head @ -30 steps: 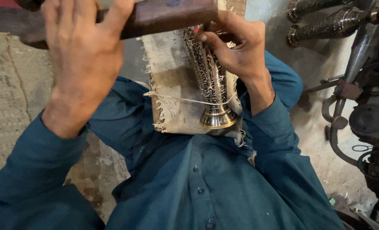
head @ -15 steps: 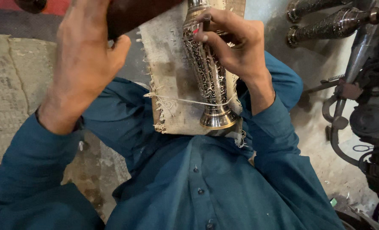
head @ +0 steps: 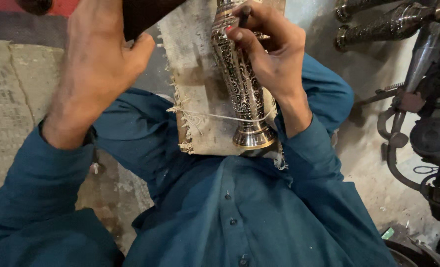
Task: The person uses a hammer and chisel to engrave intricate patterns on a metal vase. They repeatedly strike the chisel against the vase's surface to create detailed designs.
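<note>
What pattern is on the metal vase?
Engraved scrolling swirls, dark on silvery metal vase, seen in the head view.

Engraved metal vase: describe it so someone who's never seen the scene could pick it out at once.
Start at the cloth-wrapped board propped against the teal shirt, centre frame. On it lies the tall engraved silvery metal vase, flared foot toward the wearer, under the right hand. Unlike the dark engraved tubes top right, it is bright and tied down with string.
</note>
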Motion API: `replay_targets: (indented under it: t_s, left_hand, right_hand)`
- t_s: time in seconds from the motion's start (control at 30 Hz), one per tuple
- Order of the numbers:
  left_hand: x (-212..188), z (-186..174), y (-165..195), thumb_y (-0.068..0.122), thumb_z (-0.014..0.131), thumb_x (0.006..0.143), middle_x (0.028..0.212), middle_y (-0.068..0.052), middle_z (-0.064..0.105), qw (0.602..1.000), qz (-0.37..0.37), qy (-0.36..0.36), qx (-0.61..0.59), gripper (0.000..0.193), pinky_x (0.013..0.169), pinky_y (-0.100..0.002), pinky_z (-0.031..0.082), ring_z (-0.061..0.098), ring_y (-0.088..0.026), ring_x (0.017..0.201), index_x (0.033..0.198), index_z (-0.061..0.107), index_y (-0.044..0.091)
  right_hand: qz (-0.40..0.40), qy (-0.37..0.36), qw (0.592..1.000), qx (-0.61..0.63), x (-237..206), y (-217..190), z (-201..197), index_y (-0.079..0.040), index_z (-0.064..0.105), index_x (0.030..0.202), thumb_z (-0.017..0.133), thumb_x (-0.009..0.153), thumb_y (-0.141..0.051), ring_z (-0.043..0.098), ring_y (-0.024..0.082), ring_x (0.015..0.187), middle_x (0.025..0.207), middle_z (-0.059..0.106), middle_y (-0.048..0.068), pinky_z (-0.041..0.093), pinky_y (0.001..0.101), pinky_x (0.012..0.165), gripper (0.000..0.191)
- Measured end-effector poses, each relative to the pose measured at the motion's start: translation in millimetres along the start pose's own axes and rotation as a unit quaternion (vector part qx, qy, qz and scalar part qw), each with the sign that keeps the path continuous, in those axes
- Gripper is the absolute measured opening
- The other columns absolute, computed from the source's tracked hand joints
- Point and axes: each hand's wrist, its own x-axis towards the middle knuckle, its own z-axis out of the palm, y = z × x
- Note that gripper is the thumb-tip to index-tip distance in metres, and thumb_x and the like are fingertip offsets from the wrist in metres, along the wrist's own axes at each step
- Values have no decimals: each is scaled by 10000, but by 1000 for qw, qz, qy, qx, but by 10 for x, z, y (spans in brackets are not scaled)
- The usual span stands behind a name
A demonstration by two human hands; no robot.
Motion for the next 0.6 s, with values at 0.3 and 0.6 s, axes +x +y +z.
replay_targets:
  t_s: [0.3, 0.6]
  left_hand:
    - [-186, -34, -123, -34, 775, 882, 1173, -162, 573, 991, 30, 13, 133, 608, 954, -495, 477, 582, -377, 1127, 1411, 509, 105]
    - [-300, 92, -15, -43, 800, 790, 1053, -202, 564, 992, -43, -7, 118, 754, 848, -529, 501, 592, -437, 1024, 1468, 506, 108]
  right_hand:
    - [-97, -89, 987, -89, 133, -124, -84, 24, 648, 1280, 733, 1120, 67, 751, 105, 1024, 1111, 769, 82, 634, 244, 893, 186]
    - [-111, -167, 979, -27, 271, -35, -214, 33, 661, 1249, 743, 1129, 10, 752, 157, 1025, 1158, 741, 105, 643, 256, 855, 147]
